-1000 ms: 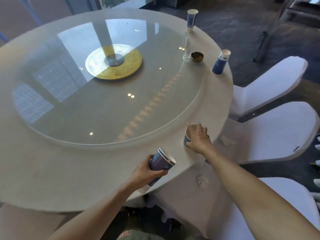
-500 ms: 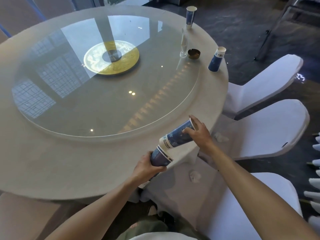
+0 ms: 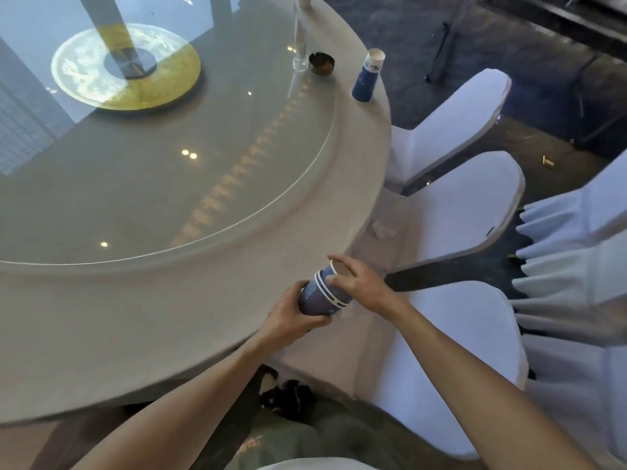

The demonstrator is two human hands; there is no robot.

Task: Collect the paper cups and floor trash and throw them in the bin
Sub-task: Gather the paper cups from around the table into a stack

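A stack of blue paper cups [image 3: 320, 295] with white rims is held over the round table's near right edge. My left hand [image 3: 291, 315] grips the base of the stack. My right hand [image 3: 359, 283] is closed on the rim of the top cup, which is nested in the stack. Another blue paper cup [image 3: 368, 76] stands upright on the table's far right edge. A crumpled white scrap [image 3: 381, 228] lies on a chair seat below the table edge. A small yellowish scrap [image 3: 548, 162] lies on the dark floor at right.
The round table [image 3: 118, 334] carries a glass turntable [image 3: 203, 184], a tall glass [image 3: 300, 45] and a dark ashtray [image 3: 321, 63]. White-covered chairs [image 3: 458, 205] crowd the table's right side. A dark object [image 3: 288, 398] lies on the floor under the table edge.
My right hand lifted a cup from the table, carried it to the cup in my left hand, and pushed it in. The two are now nested as one stack.
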